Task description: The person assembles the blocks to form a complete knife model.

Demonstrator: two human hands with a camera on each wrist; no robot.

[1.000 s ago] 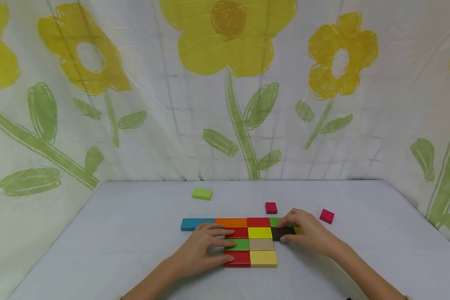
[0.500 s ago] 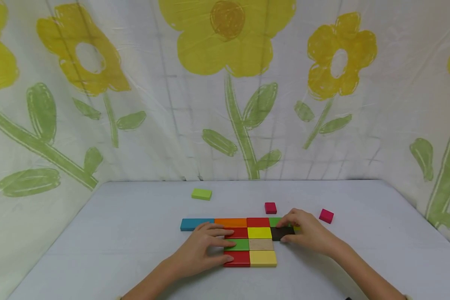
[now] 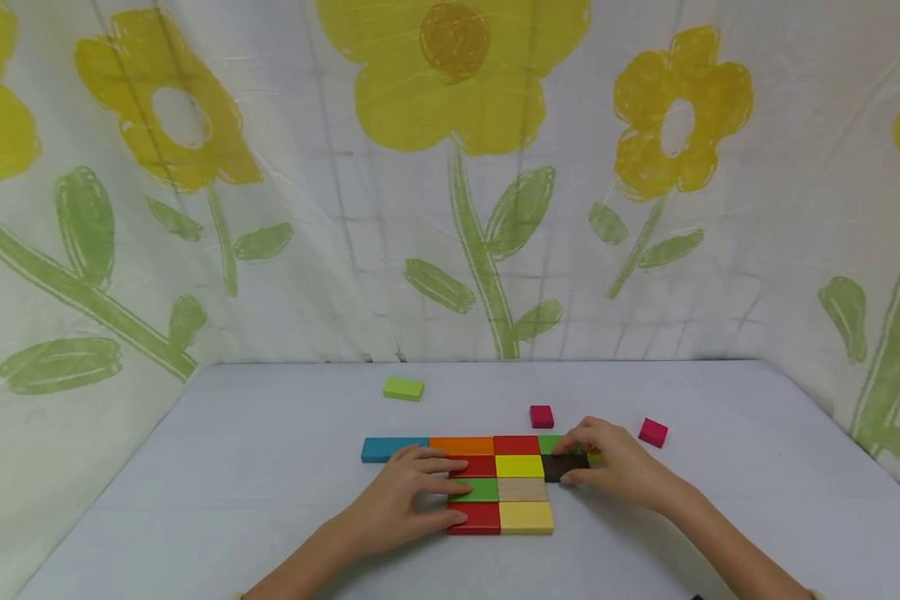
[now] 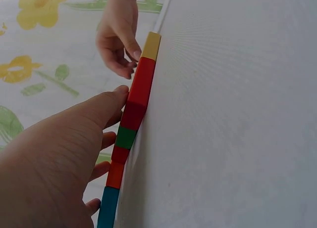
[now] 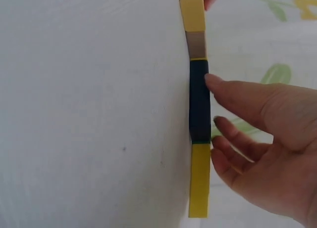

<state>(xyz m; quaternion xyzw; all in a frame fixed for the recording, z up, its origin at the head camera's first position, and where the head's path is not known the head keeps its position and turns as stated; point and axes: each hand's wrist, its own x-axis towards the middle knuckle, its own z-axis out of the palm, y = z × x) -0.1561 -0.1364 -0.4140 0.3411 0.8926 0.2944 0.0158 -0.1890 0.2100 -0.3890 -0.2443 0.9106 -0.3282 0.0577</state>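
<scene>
Flat coloured blocks lie edge to edge on the table. The back row runs from a blue block (image 3: 394, 450) through orange (image 3: 461, 446) and red to green (image 3: 548, 444). In front are paired red, yellow, green, bare wood (image 3: 522, 489) and pale yellow (image 3: 526, 517) blocks. My left hand (image 3: 401, 504) rests with fingers spread on the red (image 3: 480, 518) and green blocks at the left side. At the right, my right hand (image 3: 618, 462) pinches a black block (image 3: 566, 467) between thumb and fingers, against the yellow one. Another yellow block (image 5: 199, 181) is mostly hidden behind this hand.
A lime green block (image 3: 403, 388) lies apart at the back left. Two small crimson blocks (image 3: 542, 417) lie behind the row, one farther right. A curtain with painted flowers (image 3: 450, 208) stands behind the white table (image 3: 232, 467).
</scene>
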